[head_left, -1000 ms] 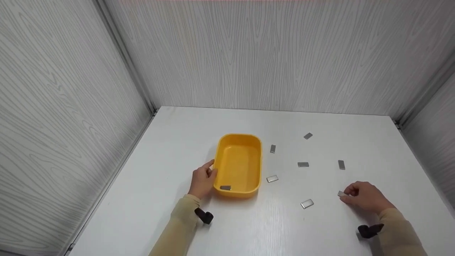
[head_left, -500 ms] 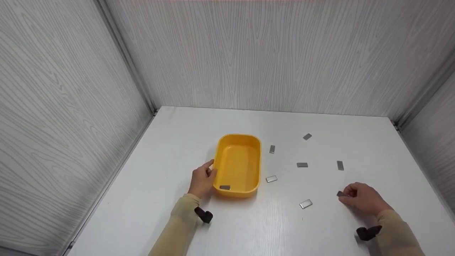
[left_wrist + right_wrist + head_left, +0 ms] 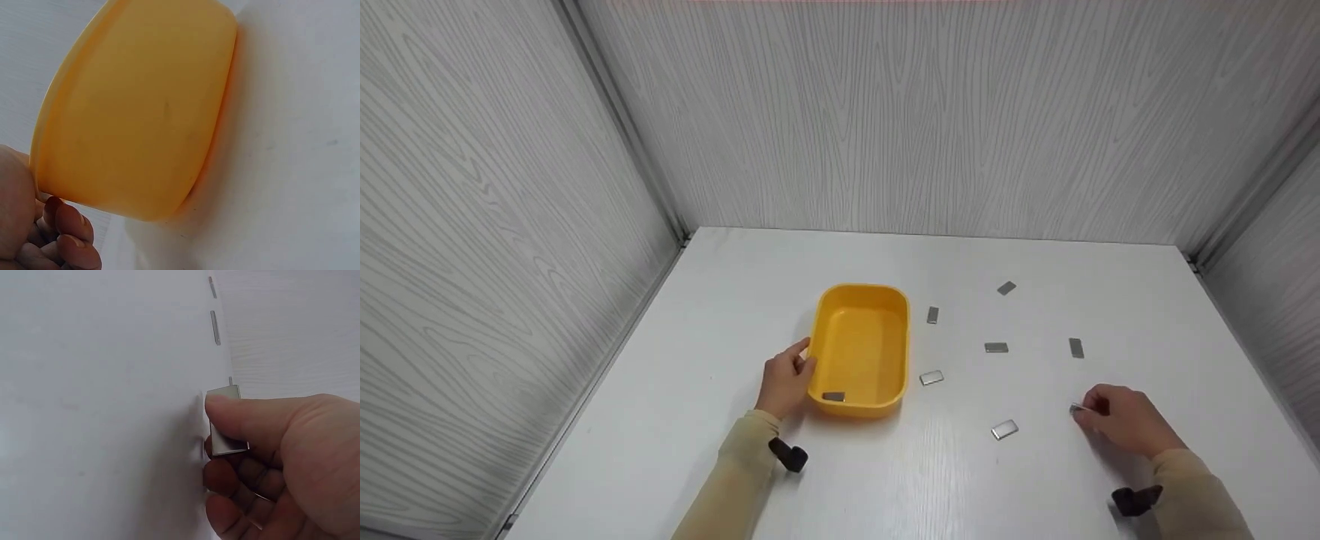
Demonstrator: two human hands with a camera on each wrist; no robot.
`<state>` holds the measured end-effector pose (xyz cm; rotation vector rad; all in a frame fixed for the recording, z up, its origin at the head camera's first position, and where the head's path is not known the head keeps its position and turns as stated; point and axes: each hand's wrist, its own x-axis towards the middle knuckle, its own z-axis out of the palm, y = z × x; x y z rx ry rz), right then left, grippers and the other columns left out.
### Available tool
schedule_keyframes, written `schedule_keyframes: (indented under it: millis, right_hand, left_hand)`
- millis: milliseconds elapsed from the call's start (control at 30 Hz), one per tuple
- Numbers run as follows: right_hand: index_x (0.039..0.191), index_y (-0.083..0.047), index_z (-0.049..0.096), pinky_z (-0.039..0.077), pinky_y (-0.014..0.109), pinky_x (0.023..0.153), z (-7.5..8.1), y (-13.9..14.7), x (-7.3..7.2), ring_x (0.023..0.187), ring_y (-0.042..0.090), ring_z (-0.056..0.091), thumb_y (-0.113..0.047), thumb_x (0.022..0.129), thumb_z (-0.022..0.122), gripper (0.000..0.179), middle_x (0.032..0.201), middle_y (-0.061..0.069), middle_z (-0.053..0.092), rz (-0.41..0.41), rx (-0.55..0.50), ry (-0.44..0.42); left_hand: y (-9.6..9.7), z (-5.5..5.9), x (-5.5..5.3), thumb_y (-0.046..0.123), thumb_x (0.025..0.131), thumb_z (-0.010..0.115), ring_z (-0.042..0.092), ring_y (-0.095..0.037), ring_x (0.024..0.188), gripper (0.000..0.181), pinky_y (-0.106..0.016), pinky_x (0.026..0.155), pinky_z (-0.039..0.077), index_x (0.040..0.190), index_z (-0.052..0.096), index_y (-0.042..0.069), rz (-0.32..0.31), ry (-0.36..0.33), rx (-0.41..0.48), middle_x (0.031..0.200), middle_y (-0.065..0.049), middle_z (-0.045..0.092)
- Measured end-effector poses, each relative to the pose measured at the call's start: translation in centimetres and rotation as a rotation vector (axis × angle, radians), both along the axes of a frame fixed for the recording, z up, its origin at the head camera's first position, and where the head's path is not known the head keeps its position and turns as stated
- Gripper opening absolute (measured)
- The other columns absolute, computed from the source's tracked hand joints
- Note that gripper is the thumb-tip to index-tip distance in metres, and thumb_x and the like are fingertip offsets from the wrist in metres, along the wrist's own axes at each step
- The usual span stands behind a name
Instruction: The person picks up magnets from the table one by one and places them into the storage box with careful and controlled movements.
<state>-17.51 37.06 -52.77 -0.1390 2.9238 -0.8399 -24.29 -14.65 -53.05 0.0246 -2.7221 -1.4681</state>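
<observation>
At the left, a beige fabric sleeve (image 3: 727, 476) with a black wrist mount (image 3: 789, 454) led to the left hand (image 3: 786, 381), whose thumb and fingers gripped the left rim of a yellow, rounded rectangular plastic tub (image 3: 860, 349). The tub stood upright on the white tabletop (image 3: 720, 300); from the left wrist its outer wall looked smooth and deep, narrowing toward the base, with a thin lip, a faint dark mark and an orange glow on the table below. Inside, by the near left corner, lay a small dull-grey rectangular metal piece (image 3: 833, 397).

Just right of the tub lay two similar flat pieces: a brighter, silvery one with a shiny edge (image 3: 931, 378) and, farther back, a grey upright-set one (image 3: 933, 315). Then came a grey crosswise one (image 3: 996, 348), a bright slanted one nearest the person (image 3: 1004, 430), a grey slanted one farthest back (image 3: 1006, 288) and a grey lengthwise one (image 3: 1076, 348).

At the right, the right hand (image 3: 1125, 420) pinched a silvery rectangular plate (image 3: 228, 445) between thumb and fingers, its face mirror-like, shading from pale to dark, with crisp corners.
</observation>
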Motion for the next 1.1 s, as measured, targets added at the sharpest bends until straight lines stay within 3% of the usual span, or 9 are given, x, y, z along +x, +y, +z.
schedule_keyframes:
  millis: [167,367,533,700,1100]
  right_hand:
    - [0.086,-0.011,0.059,0.041,0.031,0.058,0.8,0.1,-0.1,0.069,0.018,0.05,-0.024,0.089,0.067,0.016,0.075,0.001,0.055,-0.002,0.001,-0.043]
    - [0.089,-0.01,0.059,0.042,0.029,0.057,0.8,0.5,-0.6,0.069,0.017,0.05,-0.02,0.09,0.066,0.012,0.077,0.001,0.055,0.02,0.015,-0.031]
    - [0.098,-0.008,0.062,0.044,0.032,0.061,0.8,0.7,-0.6,0.073,0.018,0.053,-0.019,0.091,0.064,0.013,0.083,0.002,0.06,0.043,0.027,-0.032]
    - [0.104,-0.01,0.063,0.045,0.034,0.062,0.9,0.7,-0.5,0.075,0.019,0.054,-0.015,0.087,0.067,0.018,0.087,0.004,0.062,0.053,0.047,-0.031]
    - [0.098,-0.005,0.067,0.049,0.042,0.071,1.0,0.8,-1.2,0.081,0.021,0.058,-0.011,0.084,0.071,0.016,0.09,0.005,0.065,0.091,0.105,-0.009]
  left_hand:
    - [0.1,0.1,0.0,0.02,0.097,0.056,0.047,-0.016,0.068,0.045,-0.027,0.064,0.04,0.141,0.05,0.009,0.002,-0.004,0.005,0.075,-0.003,0.049]
    - [0.4,0.2,-0.3,0.018,0.096,0.056,0.047,-0.015,0.066,0.044,-0.027,0.062,0.04,0.139,0.051,0.008,-0.006,0.021,0.007,0.073,-0.003,0.05]
    - [0.5,0.0,-0.2,0.021,0.097,0.056,0.048,-0.015,0.068,0.046,-0.026,0.062,0.041,0.141,0.05,0.012,0.0,-0.028,0.02,0.075,-0.002,0.049]
    - [0.4,0.0,-0.1,0.02,0.097,0.056,0.046,-0.015,0.064,0.045,-0.024,0.059,0.039,0.14,0.05,0.009,-0.029,0.014,0.025,0.073,-0.002,0.049]
    - [0.6,0.3,-0.1,0.02,0.097,0.056,0.047,-0.015,0.067,0.046,-0.026,0.062,0.04,0.141,0.049,0.008,-0.022,-0.003,0.023,0.074,-0.002,0.049]
